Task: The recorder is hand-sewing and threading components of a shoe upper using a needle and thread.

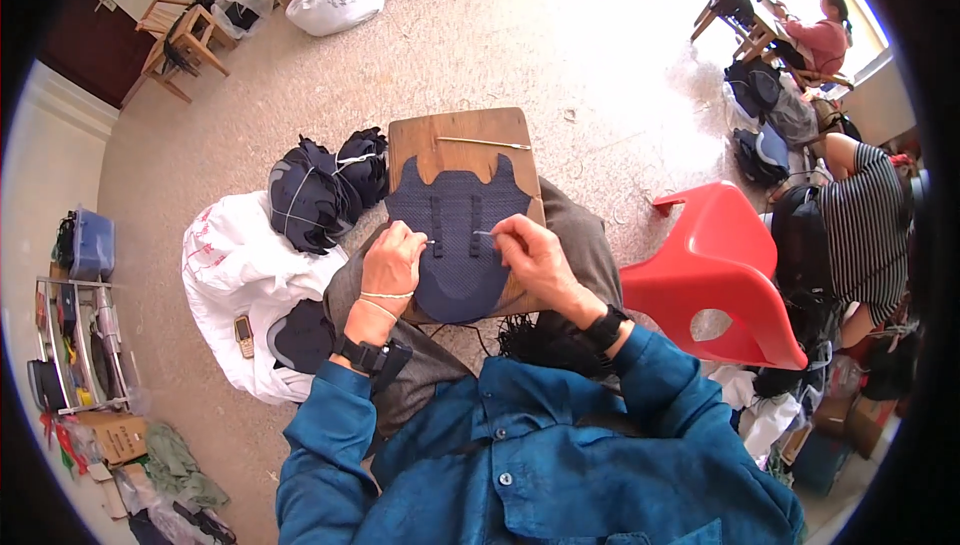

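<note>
Dark shoe upper point(458, 235) on wooden board point(462, 135), between hands; both hands' fingers point(408, 241) pinch thread ends.

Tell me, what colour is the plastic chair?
The chair is red, seen in the head view.

A dark blue cloth shoe piece point(458, 235) lies flat on a wooden board point(462, 137), with two dark strips running down its middle.
</note>
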`<state>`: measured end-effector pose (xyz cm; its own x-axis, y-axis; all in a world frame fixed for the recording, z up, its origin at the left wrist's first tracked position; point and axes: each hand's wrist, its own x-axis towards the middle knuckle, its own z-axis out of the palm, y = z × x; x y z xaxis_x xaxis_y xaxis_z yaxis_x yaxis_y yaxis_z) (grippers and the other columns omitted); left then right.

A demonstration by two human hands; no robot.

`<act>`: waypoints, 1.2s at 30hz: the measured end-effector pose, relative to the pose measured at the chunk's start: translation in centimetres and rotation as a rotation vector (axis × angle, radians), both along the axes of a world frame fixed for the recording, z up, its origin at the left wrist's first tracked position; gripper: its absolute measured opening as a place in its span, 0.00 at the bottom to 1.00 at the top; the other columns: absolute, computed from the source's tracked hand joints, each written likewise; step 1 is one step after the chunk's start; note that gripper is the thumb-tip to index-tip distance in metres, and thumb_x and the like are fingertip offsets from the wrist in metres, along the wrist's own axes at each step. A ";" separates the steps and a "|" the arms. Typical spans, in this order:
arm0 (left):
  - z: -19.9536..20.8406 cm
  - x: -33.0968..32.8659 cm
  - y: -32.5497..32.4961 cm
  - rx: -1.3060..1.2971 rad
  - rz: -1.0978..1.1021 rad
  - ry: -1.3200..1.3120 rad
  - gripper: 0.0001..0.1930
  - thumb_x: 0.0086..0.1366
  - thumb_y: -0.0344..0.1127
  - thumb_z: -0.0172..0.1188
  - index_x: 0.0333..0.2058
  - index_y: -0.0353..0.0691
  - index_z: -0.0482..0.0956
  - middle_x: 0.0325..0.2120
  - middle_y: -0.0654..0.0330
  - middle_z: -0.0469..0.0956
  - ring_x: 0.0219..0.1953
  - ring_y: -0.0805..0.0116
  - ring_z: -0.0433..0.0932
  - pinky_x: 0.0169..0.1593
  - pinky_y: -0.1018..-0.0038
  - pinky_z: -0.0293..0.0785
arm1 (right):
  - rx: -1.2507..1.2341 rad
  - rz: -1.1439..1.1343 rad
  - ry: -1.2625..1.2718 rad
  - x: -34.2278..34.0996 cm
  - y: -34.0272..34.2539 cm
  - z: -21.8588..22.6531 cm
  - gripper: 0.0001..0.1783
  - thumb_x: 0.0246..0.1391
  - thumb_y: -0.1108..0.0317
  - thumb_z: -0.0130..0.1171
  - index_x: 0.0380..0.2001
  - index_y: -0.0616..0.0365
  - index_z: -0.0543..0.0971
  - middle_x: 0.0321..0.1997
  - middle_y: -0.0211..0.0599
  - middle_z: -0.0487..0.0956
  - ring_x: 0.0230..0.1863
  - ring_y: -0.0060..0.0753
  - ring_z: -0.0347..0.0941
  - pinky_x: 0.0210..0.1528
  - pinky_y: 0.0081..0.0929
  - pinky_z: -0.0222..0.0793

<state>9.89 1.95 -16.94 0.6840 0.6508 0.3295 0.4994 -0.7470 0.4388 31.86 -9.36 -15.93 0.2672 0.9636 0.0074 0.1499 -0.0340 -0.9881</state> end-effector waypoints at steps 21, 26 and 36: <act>0.8 0.4 1.3 -0.152 -0.034 0.099 0.03 0.53 0.23 0.64 0.27 0.36 0.79 0.29 0.53 0.73 0.37 0.51 0.75 0.42 0.62 0.73 | 0.237 0.426 -0.453 -0.9 1.6 -2.8 0.03 0.49 0.72 0.60 0.27 0.56 0.76 0.57 0.37 0.75 0.64 0.45 0.66 0.62 0.43 0.60; 1.0 1.0 1.5 -0.066 -0.081 0.296 0.02 0.55 0.26 0.63 0.27 0.38 0.79 0.29 0.53 0.74 0.38 0.53 0.76 0.45 0.60 0.72 | 0.242 0.422 -0.456 -0.9 1.6 -2.6 0.02 0.50 0.72 0.60 0.27 0.56 0.76 0.58 0.37 0.75 0.64 0.44 0.66 0.61 0.43 0.60; 0.6 0.0 2.2 -0.334 -0.096 0.045 0.05 0.52 0.30 0.68 0.27 0.41 0.81 0.27 0.59 0.77 0.36 0.57 0.77 0.45 0.63 0.68 | 0.254 0.412 -0.455 -0.7 1.5 -2.7 0.02 0.51 0.72 0.60 0.28 0.57 0.77 0.57 0.36 0.75 0.64 0.42 0.66 0.61 0.43 0.60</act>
<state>9.87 4.14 -16.37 0.7561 0.6498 0.0773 0.4584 -0.6103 0.6460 31.16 -7.85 -18.61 -0.2059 0.9396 0.2733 0.5052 0.3412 -0.7927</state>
